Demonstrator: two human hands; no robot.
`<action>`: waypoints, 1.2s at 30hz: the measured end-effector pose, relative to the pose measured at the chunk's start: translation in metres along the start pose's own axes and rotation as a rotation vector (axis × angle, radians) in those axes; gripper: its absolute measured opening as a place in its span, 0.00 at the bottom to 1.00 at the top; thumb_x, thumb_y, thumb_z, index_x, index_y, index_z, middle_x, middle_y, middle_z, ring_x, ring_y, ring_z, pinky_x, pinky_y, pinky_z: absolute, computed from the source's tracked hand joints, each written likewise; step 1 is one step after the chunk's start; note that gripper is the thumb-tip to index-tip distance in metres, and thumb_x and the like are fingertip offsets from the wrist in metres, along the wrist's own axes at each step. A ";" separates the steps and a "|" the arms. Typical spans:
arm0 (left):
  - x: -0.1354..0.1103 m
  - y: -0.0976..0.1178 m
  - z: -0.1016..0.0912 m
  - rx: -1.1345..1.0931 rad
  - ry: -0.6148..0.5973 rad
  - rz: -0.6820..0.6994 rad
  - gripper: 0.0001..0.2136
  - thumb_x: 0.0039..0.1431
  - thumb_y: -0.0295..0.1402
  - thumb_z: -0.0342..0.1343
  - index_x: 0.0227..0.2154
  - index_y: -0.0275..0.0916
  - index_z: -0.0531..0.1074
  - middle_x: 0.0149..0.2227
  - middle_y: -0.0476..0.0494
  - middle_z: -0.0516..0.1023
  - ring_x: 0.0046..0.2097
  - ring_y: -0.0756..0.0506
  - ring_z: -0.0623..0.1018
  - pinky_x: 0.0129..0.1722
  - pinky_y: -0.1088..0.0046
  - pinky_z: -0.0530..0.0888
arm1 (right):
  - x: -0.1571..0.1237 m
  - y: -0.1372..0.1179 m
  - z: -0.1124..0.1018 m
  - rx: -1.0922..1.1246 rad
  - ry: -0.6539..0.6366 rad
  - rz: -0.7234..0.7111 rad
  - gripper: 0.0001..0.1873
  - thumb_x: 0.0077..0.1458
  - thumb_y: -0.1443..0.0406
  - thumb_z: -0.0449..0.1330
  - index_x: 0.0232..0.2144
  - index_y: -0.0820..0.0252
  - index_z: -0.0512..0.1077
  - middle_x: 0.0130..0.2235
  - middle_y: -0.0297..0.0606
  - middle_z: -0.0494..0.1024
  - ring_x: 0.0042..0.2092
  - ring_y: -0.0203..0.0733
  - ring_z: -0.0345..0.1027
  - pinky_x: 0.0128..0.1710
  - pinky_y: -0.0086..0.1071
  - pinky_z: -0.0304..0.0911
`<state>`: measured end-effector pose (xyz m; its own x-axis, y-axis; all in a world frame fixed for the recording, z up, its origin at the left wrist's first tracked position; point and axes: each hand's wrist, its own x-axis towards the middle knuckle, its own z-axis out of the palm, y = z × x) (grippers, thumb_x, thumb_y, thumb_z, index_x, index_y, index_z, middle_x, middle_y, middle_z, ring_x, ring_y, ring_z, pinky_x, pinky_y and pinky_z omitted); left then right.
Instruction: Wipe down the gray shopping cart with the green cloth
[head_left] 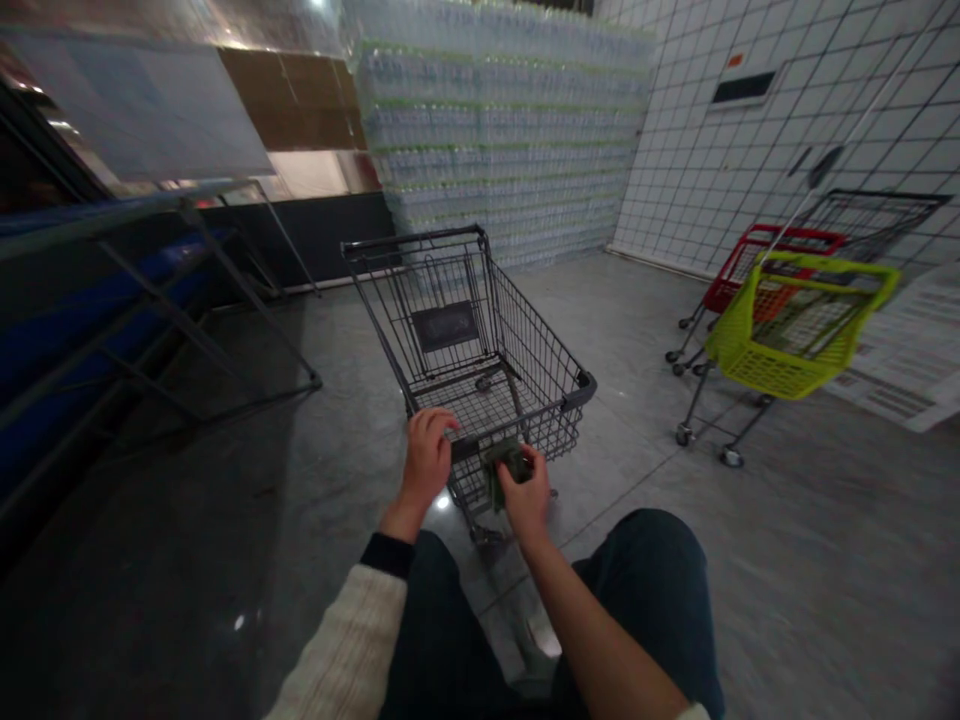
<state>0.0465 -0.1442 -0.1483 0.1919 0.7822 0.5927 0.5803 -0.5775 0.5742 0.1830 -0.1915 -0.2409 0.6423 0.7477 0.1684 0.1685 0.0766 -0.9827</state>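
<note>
Nearest: knees in dark trousers (645,580) at the bottom edge. Left arm in a cream sleeve (352,640) with a dark cuff, right forearm bare.

Left hand (427,458): fingers curled down over the handle (471,446) of the cart (541,340), thumb side toward the body. Grip looks closed on the bar.

Right hand (527,492): fingers bunched around a green cloth (510,462). The cloth is pressed against the handle just right of the left hand, and part of it hangs below the bar. The hands are near each other but not touching.

The cart is dark grey wire and stands on the grey floor (787,560) directly in front of the knees, its basket pointing away. A dark plate sits on the far end wall. Whether anything lies in the basket – cannot tell.

Left: a slanted metal frame (225,310) with a blue surface behind it.

Right, well apart from the cart: a yellow-green cart (780,365), with a red cart (739,270) just behind it and a black cart (877,215) behind that – all against a white tiled wall (712,150). A printed sheet (911,370) lies beside them.

Farthest: a tall stack of shrink-wrapped water bottles (502,130) fills the back
</note>
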 end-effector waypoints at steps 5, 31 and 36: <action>-0.065 0.044 0.026 -0.296 0.030 -0.321 0.12 0.56 0.34 0.56 0.44 0.40 0.70 0.46 0.41 0.73 0.50 0.42 0.72 0.51 0.63 0.69 | -0.020 -0.022 -0.042 -0.007 -0.177 -0.198 0.18 0.48 0.64 0.62 0.44 0.55 0.69 0.43 0.38 0.71 0.46 0.44 0.66 0.50 0.40 0.63; -0.098 0.048 0.056 -0.560 0.111 -0.910 0.17 0.48 0.47 0.61 0.32 0.39 0.70 0.34 0.46 0.75 0.40 0.45 0.75 0.43 0.68 0.72 | -0.005 -0.038 -0.084 0.532 -0.457 0.674 0.24 0.37 0.50 0.72 0.31 0.57 0.71 0.23 0.30 0.75 0.24 0.35 0.68 0.26 0.29 0.64; -0.110 0.066 0.066 -0.923 -0.033 -0.910 0.20 0.53 0.47 0.59 0.46 0.42 0.71 0.50 0.42 0.75 0.54 0.42 0.73 0.55 0.66 0.67 | -0.016 -0.028 -0.073 0.292 -0.365 0.410 0.21 0.39 0.49 0.69 0.28 0.57 0.72 0.36 0.36 0.76 0.38 0.41 0.71 0.36 0.33 0.67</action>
<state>0.1164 -0.2525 -0.2128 0.0461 0.9743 -0.2205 -0.2429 0.2251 0.9436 0.2231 -0.2536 -0.2101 0.3056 0.9278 -0.2140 -0.2822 -0.1264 -0.9510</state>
